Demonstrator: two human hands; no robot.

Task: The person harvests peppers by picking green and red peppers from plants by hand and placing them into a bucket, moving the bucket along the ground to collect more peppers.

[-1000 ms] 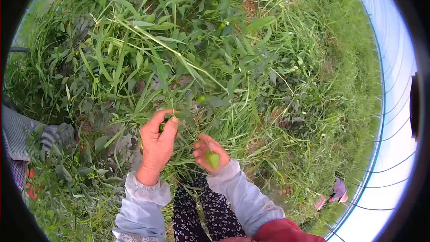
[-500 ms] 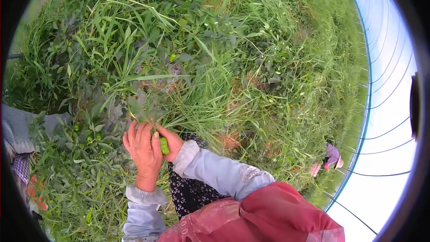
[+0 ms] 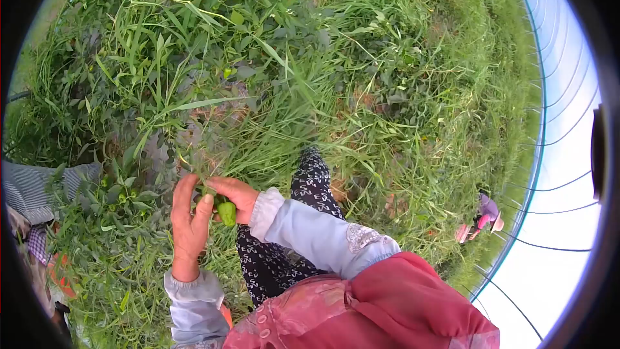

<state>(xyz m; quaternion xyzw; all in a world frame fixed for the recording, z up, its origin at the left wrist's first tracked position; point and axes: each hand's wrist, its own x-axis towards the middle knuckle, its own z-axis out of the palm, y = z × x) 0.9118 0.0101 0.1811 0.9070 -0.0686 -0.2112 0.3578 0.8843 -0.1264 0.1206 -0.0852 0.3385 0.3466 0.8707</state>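
Observation:
A green pepper (image 3: 226, 212) shows just under the fingers of my right hand (image 3: 237, 195), which is closed around it near the stem end. Close by on the left is my left hand (image 3: 188, 227), its thumb and fingers apart. The left thumb tip is beside the pepper's stem; whether it touches the stem I cannot tell. Green leaves and thin stalks lie just beyond both hands.
Pepper plants (image 3: 123, 197) and tall grass (image 3: 284, 110) surround me. At the left edge is another person's striped clothing (image 3: 39, 187). Farther off, a person in a hat (image 3: 489, 213) bends near the curved plastic wall (image 3: 562, 155).
My left hand has opened and shifted slightly left, away from the pepper. More of the pepper shows under my right hand. My patterned trouser leg now reaches farther forward.

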